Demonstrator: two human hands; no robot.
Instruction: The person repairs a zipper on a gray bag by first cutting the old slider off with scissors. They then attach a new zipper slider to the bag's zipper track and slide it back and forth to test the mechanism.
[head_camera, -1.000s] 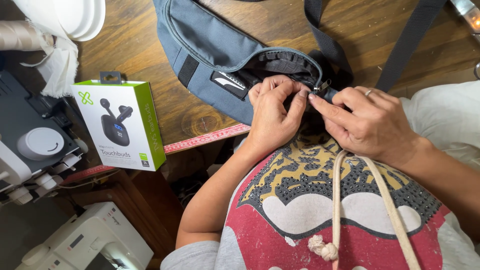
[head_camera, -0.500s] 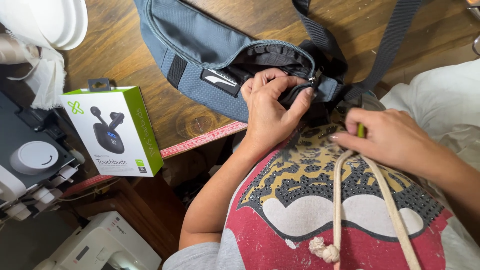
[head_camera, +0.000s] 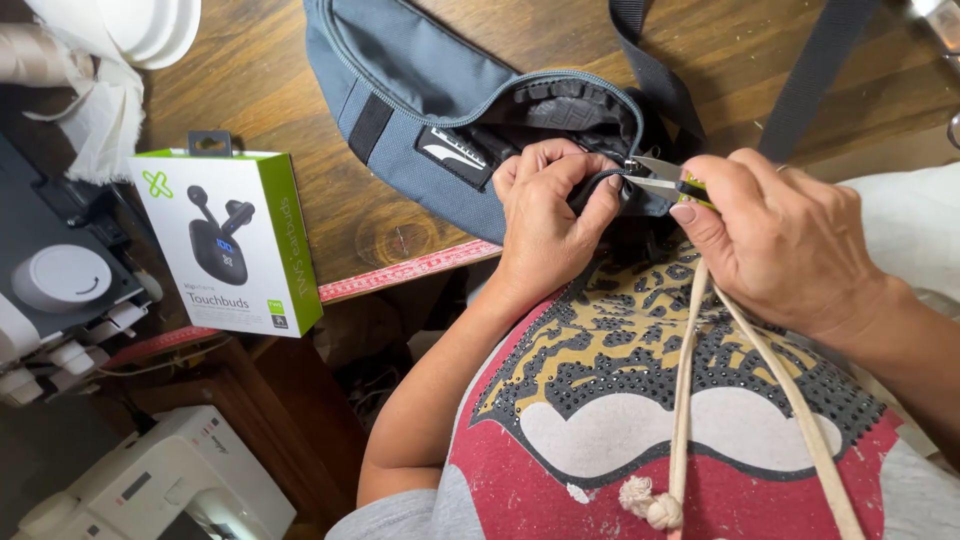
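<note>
A blue-grey waist bag (head_camera: 430, 95) lies on the wooden surface (head_camera: 290, 80) toward 12 o'clock, its main zip open so that a dark lining shows inside; what the compartment holds cannot be made out. The left hand (head_camera: 548, 215) has its grip closed on the bag's open edge near the zip end, fingers curled and pinching the fabric. The right hand (head_camera: 785, 240) at 3 o'clock has its grip closed on small thread snips (head_camera: 660, 178) with a yellow-green handle, the metal blades pointing toward 9 o'clock and touching the bag edge just beside the left fingertips. 2 dark straps (head_camera: 810, 90) run from the bag toward 1 o'clock. At 9 o'clock stands a white and green earbud box (head_camera: 232, 240), closed, well apart from the bag. A red measuring tape (head_camera: 400, 272) lies along the surface edge between box and hands. White plates (head_camera: 150, 25) sit at 11 o'clock, and a white sewing machine (head_camera: 160, 485) at 7 o'clock. 2 cream cords (head_camera: 740, 330) hang over the person's printed shirt (head_camera: 640, 400).
</note>
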